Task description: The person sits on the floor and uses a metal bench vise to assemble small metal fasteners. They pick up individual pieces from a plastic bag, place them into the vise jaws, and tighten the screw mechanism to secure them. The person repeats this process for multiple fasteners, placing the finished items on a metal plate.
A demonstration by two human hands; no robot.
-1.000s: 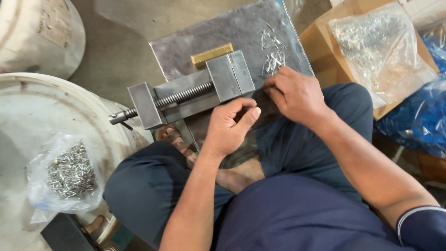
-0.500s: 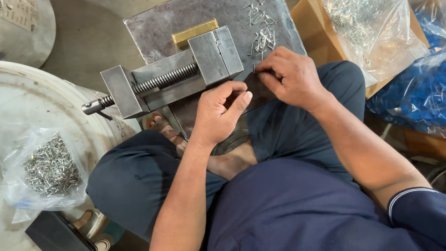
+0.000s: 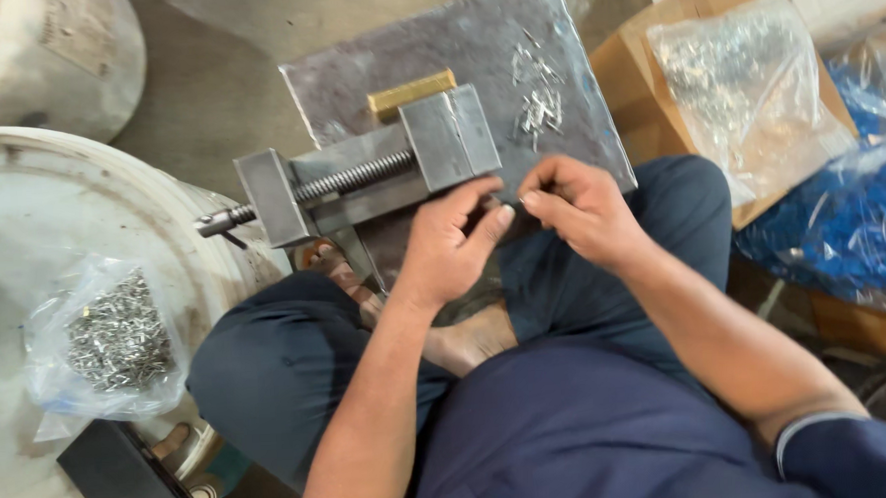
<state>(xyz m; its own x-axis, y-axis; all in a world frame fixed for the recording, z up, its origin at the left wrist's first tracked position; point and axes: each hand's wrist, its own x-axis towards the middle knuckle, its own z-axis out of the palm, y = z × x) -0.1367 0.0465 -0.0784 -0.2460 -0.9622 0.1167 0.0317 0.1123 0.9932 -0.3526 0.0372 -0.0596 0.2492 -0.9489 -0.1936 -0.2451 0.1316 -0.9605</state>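
**A:** What have my hands got?

**B:** Your left hand (image 3: 448,247) sits against the near end of the steel vise (image 3: 360,178), fingers curled, thumb and forefinger drawn close together. Your right hand (image 3: 581,208) meets it fingertip to fingertip, fingers bent in a pinch. Whatever is between them is too small to make out, so I cannot tell if either hand has hold of anything.

**A:** And the vise?

**B:** It lies on the grey metal plate (image 3: 475,58) over my lap, screw pointing left. A brass block (image 3: 411,93) lies just behind it, and loose small metal pieces (image 3: 539,105) lie scattered on the plate to its right.

**A:** Around me?

**B:** A bag of small metal parts (image 3: 108,338) on the white drum lid (image 3: 23,208) to the left, another clear bag (image 3: 745,86) on a cardboard box at the right.
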